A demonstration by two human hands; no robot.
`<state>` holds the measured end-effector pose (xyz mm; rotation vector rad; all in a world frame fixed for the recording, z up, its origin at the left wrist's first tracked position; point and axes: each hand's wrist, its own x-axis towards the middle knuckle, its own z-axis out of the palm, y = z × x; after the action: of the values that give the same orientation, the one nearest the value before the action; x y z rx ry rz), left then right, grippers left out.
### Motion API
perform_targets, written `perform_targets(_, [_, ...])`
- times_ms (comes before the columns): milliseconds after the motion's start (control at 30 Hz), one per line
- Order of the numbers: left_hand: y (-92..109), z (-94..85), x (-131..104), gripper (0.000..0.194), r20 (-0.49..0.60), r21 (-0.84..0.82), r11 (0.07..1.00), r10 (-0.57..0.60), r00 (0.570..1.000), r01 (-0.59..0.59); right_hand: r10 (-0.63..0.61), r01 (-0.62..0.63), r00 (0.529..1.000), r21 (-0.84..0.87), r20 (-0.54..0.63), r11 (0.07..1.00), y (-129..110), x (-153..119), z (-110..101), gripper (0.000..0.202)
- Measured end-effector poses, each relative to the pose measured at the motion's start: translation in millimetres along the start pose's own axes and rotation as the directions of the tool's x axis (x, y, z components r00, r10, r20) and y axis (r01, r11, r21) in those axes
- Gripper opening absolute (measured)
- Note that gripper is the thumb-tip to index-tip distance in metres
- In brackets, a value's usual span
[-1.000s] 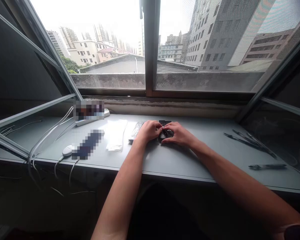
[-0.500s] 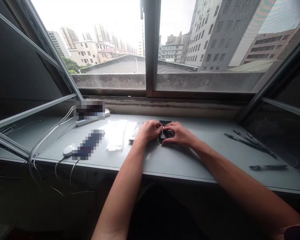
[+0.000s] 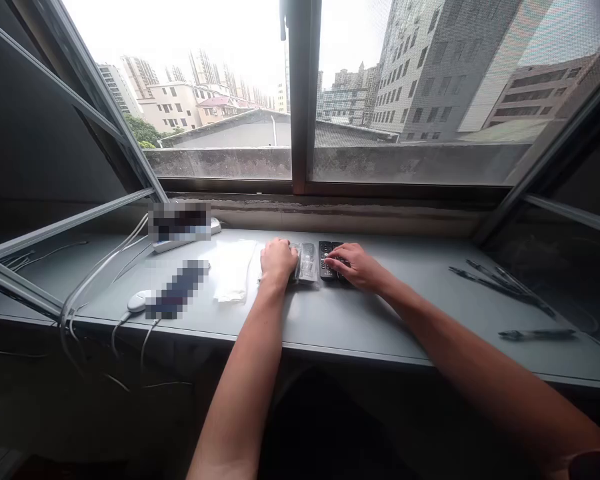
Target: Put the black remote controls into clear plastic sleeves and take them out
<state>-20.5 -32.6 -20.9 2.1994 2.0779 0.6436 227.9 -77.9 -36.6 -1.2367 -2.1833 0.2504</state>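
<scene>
My left hand point(image 3: 279, 260) is closed over a plastic-bagged remote control point(image 3: 293, 275), its fingers bent and their tips partly hidden. Right beside it, another bagged remote control point(image 3: 308, 263) lies lengthwise on the desk. Farther right is a bare black remote control point(image 3: 325, 269) with rows of small buttons. A second black remote point(image 3: 337, 245) lies against it, mostly covered by my right hand point(image 3: 356, 265). The fingers and thumb of that hand are apart and reach left across the two black remotes, the foremost fingertip at the buttons.
White plastic bags point(image 3: 234, 270) lie flat on the grey desk point(image 3: 370, 330). To the left are a white power strip point(image 3: 185, 237), a blurred-out object point(image 3: 177, 290), a round white charger point(image 3: 138, 301) and cables. Several pens point(image 3: 505, 287) are at the right, below the window point(image 3: 220, 87).
My left hand has moved left from the black remotes to the bagged ones, uncovering one bagged remote between the hands. My right hand stays at the black remotes with its fingers shifted.
</scene>
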Motion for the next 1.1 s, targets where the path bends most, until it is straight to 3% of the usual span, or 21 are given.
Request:
perform_targets(233, [-1,-1.6,0,0.033,-0.022,0.027,1.000,-0.011,1.000,0.012,-0.040,0.040,0.999,0.020,-0.013,0.999,-4,-2,3,0.043])
perform_targets(533, [2,2.2,0,0.040,-0.066,-0.036,0.999,0.019,0.998,-0.021,-0.298,0.298,0.954,0.084,-0.014,0.951,-21,-1,19,0.027])
perform_targets(800, [0,2.2,0,0.038,-0.031,-0.077,0.997,0.017,0.999,-0.019,-0.281,0.276,0.959,0.106,0.038,0.955,-26,3,22,0.020])
perform_targets(933, [1,1.4,-1,0.033,-0.030,-0.065,0.998,0.022,0.999,-0.024,-0.305,0.301,0.952,0.095,0.032,0.949,-28,1,25,0.007])
perform_targets(1100, [1,2.7,-1,0.033,-0.035,-0.072,0.997,0.027,0.999,-0.030,-0.319,0.316,0.948,0.103,0.013,0.943,-36,-1,22,0.008])
